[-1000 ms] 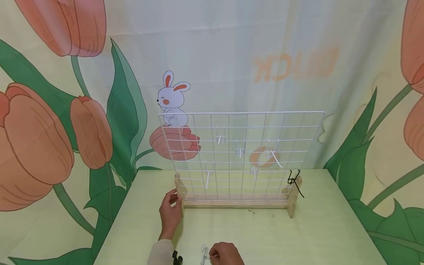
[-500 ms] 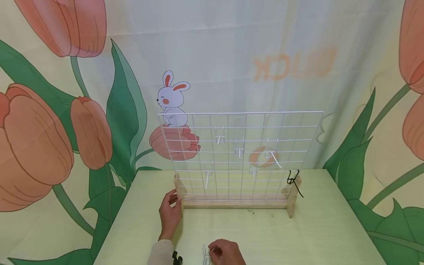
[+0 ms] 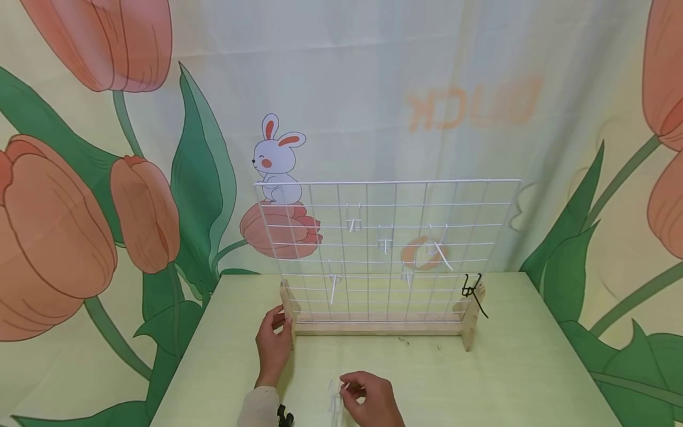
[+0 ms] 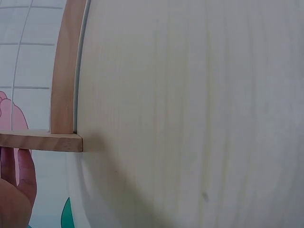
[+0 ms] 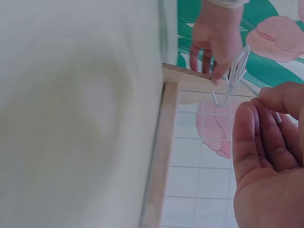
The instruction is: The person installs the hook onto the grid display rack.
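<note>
Head view showed my left hand [image 3: 274,347] gripping the wooden stand [image 3: 289,313], right hand [image 3: 372,398] pinching faint white hooks [image 3: 335,403]. Left wrist caught only fingertips [image 4: 16,187] beside the stand. Right wrist showed blurred hooks past my fingertips.

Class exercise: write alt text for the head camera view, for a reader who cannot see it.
A person's right hand pinches a white wire hook above a pale green table, while the left hand grips the wooden stand of an upright white wire grid hung with hooks.
</note>
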`<state>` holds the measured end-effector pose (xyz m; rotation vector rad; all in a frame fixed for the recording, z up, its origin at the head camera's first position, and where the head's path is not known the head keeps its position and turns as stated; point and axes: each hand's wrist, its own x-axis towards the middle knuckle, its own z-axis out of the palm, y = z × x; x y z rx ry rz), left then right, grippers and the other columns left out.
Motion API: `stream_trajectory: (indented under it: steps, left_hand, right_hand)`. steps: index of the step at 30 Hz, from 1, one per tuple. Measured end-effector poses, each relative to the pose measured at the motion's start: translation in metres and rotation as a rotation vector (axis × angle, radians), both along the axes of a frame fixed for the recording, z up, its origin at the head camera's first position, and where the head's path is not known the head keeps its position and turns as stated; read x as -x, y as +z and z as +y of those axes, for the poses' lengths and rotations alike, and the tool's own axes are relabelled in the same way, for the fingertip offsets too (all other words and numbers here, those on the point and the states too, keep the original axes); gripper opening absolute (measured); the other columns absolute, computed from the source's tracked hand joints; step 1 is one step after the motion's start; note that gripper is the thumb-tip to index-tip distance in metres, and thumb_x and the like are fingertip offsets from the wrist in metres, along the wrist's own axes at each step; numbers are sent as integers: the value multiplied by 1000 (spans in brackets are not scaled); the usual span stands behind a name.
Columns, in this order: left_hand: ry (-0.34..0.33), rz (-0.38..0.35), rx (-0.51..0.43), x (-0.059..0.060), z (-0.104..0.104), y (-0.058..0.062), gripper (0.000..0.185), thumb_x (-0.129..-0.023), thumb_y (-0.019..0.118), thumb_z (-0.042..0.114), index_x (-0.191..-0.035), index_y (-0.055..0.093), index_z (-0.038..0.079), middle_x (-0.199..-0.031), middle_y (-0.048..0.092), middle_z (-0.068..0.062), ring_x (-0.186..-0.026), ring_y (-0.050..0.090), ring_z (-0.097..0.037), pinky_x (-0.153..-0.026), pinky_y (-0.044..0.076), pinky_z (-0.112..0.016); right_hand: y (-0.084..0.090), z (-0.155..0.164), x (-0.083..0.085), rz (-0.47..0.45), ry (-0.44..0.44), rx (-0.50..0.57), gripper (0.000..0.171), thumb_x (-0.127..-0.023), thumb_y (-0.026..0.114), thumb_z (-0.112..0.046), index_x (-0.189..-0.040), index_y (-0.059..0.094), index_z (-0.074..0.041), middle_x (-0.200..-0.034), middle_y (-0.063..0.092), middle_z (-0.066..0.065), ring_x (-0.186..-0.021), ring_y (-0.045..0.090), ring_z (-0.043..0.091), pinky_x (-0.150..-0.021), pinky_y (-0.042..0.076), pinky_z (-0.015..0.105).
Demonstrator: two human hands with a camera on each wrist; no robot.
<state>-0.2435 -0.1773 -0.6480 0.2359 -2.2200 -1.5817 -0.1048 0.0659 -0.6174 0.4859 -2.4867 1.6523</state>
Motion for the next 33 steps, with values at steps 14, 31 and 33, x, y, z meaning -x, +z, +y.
stream_trajectory:
  steps: [14,31,33]
  left_hand:
    - [5,12,-1,0,0,1,37,-101,71,10,-137,65,18,-118,72,-10,-113,70,-26,-92,64,-45]
    - [1,18,-6,0,0,2,37,-101,72,11,-136,67,19,-117,73,-8,-111,70,-25,-90,64,-43]
    - [-3,21,-11,-1,0,2,37,-101,72,10,-136,67,19,-117,73,-9,-111,70,-25,-90,64,-43]
  right_hand:
    - [34,1,5,81,-50,120,22,-91,81,-4,-107,78,-18,-91,78,-1,-80,75,6,-71,64,24]
    - [92,4,26,412,-85,214,27,-87,81,7,-105,78,-14,-92,79,5,-78,77,17,-69,64,25]
    - [99,4,29,418,-79,219,27,-88,81,6,-105,78,-14,-93,79,6,-79,77,16,-71,64,25]
